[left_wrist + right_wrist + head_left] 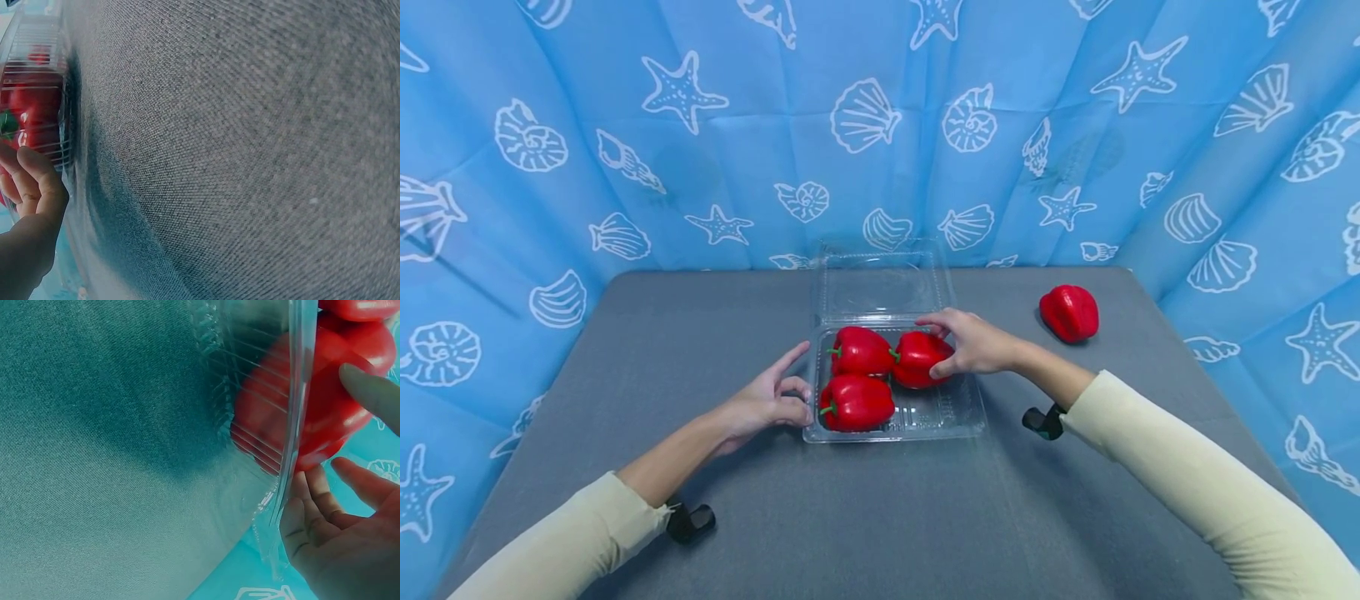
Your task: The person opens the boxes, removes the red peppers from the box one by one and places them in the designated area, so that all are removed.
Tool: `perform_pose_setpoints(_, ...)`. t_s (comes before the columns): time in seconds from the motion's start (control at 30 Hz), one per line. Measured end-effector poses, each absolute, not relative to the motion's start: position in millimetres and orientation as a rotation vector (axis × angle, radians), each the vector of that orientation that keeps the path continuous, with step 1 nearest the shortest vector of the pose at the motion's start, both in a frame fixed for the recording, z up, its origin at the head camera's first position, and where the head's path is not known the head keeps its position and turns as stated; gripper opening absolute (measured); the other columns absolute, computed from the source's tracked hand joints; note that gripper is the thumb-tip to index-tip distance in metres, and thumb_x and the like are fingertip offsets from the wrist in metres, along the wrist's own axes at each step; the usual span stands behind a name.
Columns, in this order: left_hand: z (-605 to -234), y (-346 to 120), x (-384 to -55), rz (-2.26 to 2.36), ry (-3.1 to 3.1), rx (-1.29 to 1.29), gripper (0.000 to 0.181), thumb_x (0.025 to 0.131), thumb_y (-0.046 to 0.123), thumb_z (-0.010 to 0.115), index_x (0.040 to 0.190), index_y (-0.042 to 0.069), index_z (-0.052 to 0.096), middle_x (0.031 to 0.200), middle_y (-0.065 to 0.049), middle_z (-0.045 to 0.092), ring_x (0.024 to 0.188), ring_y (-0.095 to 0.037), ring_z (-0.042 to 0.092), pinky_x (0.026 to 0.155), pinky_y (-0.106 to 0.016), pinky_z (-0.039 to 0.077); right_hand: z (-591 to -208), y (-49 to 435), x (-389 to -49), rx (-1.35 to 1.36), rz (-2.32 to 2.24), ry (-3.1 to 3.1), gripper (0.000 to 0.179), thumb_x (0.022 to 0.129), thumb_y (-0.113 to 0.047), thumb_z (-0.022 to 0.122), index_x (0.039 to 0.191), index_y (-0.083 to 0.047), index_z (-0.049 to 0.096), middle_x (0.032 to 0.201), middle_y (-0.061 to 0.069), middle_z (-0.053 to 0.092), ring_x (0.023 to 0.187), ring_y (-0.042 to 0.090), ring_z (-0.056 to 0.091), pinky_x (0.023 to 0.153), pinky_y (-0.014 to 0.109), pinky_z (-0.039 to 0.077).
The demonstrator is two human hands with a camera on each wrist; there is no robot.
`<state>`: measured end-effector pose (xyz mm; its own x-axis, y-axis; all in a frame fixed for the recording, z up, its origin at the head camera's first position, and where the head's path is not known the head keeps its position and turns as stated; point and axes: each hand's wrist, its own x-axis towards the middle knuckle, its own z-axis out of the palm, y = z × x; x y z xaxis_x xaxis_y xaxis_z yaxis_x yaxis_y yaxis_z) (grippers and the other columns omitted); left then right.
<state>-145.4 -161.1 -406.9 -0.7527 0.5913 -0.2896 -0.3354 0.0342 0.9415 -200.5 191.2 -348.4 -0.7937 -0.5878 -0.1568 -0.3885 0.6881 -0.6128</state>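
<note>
A clear plastic clamshell container (936, 423) lies with its lid (883, 287) folded back. Inside are three red bell peppers with green stems: one at the back left (859, 352), one at the front left (861, 404), and one on the right (916, 362). My right hand (973, 342) grips the right pepper, thumb on its near side and fingers behind. In the right wrist view, that pepper (331, 394) sits low within the container's wall. My left hand (767, 404) is at the container's left edge, fingertips by the rim, index finger extended.
Another red bell pepper (1070, 313) lies on the grey-covered table (880, 517), right of the container. A blue curtain (760, 150) with white shell and starfish prints hangs behind the table and along both sides.
</note>
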Motion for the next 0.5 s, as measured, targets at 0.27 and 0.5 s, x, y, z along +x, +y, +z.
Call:
perform_pose_setpoints(0.27,-406.5,-160.8,-144.8,1.797,1.652,0.261,0.094,0.09,0.0,0.061,0.16,0.025,0.004,0.102,-0.006,0.054,0.082,-0.018,0.064,0.087,-0.034,0.052,-348.7,191.7,-200.6,-0.742,-0.796,2.555,0.074,0.073,-0.016,0.084,0.139,0.001,0.054,0.118,0.014,0.054,0.11,0.032,0.053,0.083,0.041,0.054)
perform_pose_setpoints(0.5,-406.3,-161.0,-145.1,1.792,1.648,0.251,0.094,0.091,0.0,0.061,0.16,0.025,0.004,0.101,-0.006,0.054,0.083,-0.017,0.064,0.089,-0.035,0.051,-345.8,190.8,-200.2,-0.726,-0.81,2.547,0.073,0.073,-0.015,0.084,0.138,-0.001,0.054,0.121,0.013,0.053,0.113,0.032,0.052,0.084,0.041,0.054)
